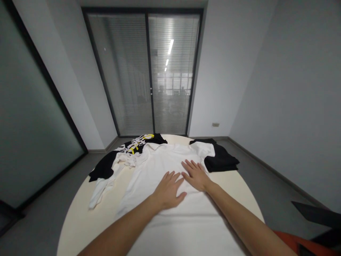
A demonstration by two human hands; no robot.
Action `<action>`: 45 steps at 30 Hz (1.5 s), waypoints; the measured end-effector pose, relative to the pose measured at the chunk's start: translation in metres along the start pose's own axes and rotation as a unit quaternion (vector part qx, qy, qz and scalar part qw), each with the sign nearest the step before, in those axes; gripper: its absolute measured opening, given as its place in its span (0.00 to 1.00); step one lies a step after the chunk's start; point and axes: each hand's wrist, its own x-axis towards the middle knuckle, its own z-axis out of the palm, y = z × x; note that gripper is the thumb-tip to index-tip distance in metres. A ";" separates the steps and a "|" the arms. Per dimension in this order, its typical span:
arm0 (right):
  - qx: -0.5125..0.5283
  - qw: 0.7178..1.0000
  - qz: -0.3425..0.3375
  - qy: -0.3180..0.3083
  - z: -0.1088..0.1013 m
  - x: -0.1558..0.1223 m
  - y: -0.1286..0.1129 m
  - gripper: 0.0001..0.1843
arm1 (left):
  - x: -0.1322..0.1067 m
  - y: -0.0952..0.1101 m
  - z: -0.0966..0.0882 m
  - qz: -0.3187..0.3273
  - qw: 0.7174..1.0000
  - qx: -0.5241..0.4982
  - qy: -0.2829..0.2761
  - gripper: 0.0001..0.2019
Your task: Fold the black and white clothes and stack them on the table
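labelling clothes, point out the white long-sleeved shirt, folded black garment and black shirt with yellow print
white long-sleeved shirt [170, 158]: head view, chest below collar
folded black garment [222, 160]: head view, top layer
black shirt with yellow print [105, 168]: head view, plain black part

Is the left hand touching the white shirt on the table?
Touching. The head view shows the left hand lying palm down, fingers spread, flat on the white shirt.

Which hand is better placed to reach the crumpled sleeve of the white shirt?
Left, probably. The left hand lies flat on the white shirt, nearer the crumpled sleeve; the right hand rests farther away, nearer the folded black garment.
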 end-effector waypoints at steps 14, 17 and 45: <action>-0.033 0.986 0.130 0.102 -0.024 0.053 -0.054 0.25 | 0.016 -0.044 -0.024 -0.231 0.967 0.042 0.095 0.15; -0.018 0.987 0.114 0.108 -0.012 0.057 -0.060 0.25 | 0.019 -0.097 -0.052 -0.323 0.935 0.080 0.123 0.19; 0.033 0.984 0.117 0.133 0.007 0.056 -0.049 0.24 | 0.015 -0.220 -0.084 -0.450 0.884 0.097 0.081 0.16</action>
